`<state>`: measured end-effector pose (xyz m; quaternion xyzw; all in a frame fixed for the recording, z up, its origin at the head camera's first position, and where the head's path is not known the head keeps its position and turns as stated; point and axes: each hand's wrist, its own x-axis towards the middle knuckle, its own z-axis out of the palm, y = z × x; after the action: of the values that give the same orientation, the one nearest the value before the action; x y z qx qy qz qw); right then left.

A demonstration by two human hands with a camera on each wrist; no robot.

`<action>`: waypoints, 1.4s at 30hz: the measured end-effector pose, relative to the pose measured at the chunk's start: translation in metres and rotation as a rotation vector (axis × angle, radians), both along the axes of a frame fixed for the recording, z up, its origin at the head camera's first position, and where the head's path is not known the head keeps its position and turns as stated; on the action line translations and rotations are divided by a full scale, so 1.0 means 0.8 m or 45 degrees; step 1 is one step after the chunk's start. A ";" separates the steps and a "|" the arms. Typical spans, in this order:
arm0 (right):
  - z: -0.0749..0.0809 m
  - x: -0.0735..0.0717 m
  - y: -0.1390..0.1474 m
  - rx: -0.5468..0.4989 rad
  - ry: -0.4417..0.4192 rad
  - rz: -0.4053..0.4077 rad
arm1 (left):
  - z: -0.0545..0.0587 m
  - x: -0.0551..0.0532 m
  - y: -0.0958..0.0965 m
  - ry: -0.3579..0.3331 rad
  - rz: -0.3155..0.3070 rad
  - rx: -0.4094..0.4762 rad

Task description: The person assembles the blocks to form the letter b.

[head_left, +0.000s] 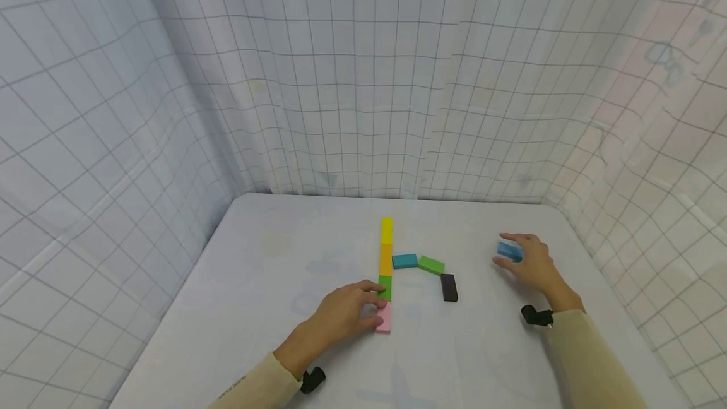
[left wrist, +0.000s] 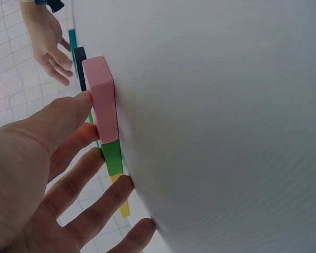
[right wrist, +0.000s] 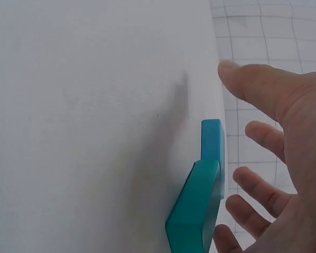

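My left hand [head_left: 341, 313] lies along the left side of a row of flat blocks, fingers spread and fairly straight. Its thumb tip is right at the pink block [left wrist: 100, 100], and other fingertips reach the green block [left wrist: 112, 157]. Beyond these, the row continues with an orange block [head_left: 385, 260] and a yellow block [head_left: 387, 230]. Off to the right, my right hand [head_left: 536, 267] hovers with fingers loosely bent and apart around a light blue block [head_left: 507, 250]. The right wrist view has a teal block [right wrist: 192, 211] in front of a blue block [right wrist: 211, 139], with the fingertips beside them.
From the row, a teal-blue block [head_left: 405, 261], a light green block [head_left: 431, 265] and a black block [head_left: 449, 288] curve off to the right. Everything lies on a white table [head_left: 272, 257]. Gridded white curtains [head_left: 363, 81] enclose its back and sides.
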<state>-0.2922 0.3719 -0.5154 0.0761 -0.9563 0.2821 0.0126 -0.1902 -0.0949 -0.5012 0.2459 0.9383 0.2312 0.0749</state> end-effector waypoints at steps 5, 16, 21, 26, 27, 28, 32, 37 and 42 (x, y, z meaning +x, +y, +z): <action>-0.006 -0.006 0.008 -0.011 -0.044 0.011 | 0.001 0.002 0.000 0.007 -0.009 0.022; -0.016 -0.012 0.017 -0.077 0.058 0.032 | 0.003 0.003 0.001 0.020 -0.010 0.013; -0.010 -0.010 0.008 -0.093 0.031 0.044 | 0.005 0.003 0.001 0.027 -0.015 0.015; -0.005 -0.007 0.001 -0.072 0.006 0.038 | 0.008 0.003 0.000 0.028 -0.019 0.022; -0.005 -0.007 0.001 -0.071 0.005 0.038 | 0.008 0.003 0.000 0.031 -0.021 0.023; -0.005 -0.007 0.001 -0.070 0.007 0.039 | 0.008 0.003 0.000 0.032 -0.024 0.027; -0.008 -0.009 0.001 -0.077 0.017 0.041 | 0.007 0.003 -0.001 0.041 -0.035 0.038; -0.010 -0.011 0.000 -0.091 0.024 0.048 | 0.006 0.003 -0.003 0.056 -0.040 0.049; -0.009 -0.008 -0.005 -0.101 0.024 0.033 | 0.003 0.003 -0.005 0.049 -0.043 0.067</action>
<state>-0.2989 0.3680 -0.5223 0.0906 -0.9430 0.3194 0.0211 -0.1876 -0.0986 -0.4984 0.2678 0.9290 0.2495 0.0542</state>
